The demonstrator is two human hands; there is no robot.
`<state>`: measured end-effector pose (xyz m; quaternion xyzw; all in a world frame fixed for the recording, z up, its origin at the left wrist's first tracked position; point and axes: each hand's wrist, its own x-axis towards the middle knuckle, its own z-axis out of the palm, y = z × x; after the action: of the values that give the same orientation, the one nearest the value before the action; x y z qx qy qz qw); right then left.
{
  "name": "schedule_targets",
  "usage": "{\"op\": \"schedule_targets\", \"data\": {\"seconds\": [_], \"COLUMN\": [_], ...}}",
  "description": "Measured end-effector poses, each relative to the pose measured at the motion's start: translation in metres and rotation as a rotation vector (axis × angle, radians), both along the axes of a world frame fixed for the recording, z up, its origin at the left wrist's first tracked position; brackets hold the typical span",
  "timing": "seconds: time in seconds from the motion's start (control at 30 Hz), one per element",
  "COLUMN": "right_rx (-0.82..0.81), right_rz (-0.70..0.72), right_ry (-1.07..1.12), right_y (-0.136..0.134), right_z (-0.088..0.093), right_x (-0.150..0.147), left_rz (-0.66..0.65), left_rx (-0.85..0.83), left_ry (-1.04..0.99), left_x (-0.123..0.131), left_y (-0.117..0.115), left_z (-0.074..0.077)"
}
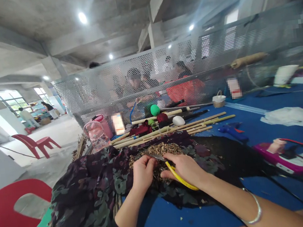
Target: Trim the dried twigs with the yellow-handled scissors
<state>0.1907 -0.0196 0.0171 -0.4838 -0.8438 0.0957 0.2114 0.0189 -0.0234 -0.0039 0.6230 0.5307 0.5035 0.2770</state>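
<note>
Yellow-handled scissors (181,178) are in my right hand (183,166), their dark blades pointing left. Beside the blades, my left hand (143,172) is closed in a pinch; whatever sits between its fingertips is too small to make out. Both hands are over a heap of dry brown plant bits (169,148), which they partly cover. The heap lies on a dark cloth with a leafy pattern (94,185), spread across the blue tabletop (164,221).
Bamboo sticks (210,123), a green ball (155,109) and a white ball (178,120) lie behind the cloth. At right are a blue glue gun (232,131), a magenta power strip (279,157) and a white cloth (295,117). A perforated metal screen (97,94) stands behind, people beyond it.
</note>
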Motion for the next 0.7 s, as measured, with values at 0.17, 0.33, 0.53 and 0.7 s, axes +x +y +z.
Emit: {"op": "schedule_targets", "data": {"seconds": [0.17, 0.33, 0.53, 0.7], "right_rx": [0.031, 0.057, 0.066, 0.059], "right_rz": [-0.05, -0.057, -0.051, -0.054], "right_ry": [-0.051, -0.071, -0.055, -0.057], "right_y": [0.004, 0.008, 0.012, 0.014], "right_z": [-0.003, -0.005, -0.008, -0.012], "right_x": [0.002, 0.004, 0.005, 0.005], "left_rz": [0.102, 0.226, -0.084, -0.077], "left_rx": [-0.113, -0.103, -0.36, -0.417], "left_ry": [0.193, 0.504, 0.752, 0.858], "left_x": [-0.025, -0.056, -0.063, -0.057], "left_y": [0.012, 0.017, 0.003, -0.001], "left_z": [0.005, 0.013, 0.019, 0.016]}}
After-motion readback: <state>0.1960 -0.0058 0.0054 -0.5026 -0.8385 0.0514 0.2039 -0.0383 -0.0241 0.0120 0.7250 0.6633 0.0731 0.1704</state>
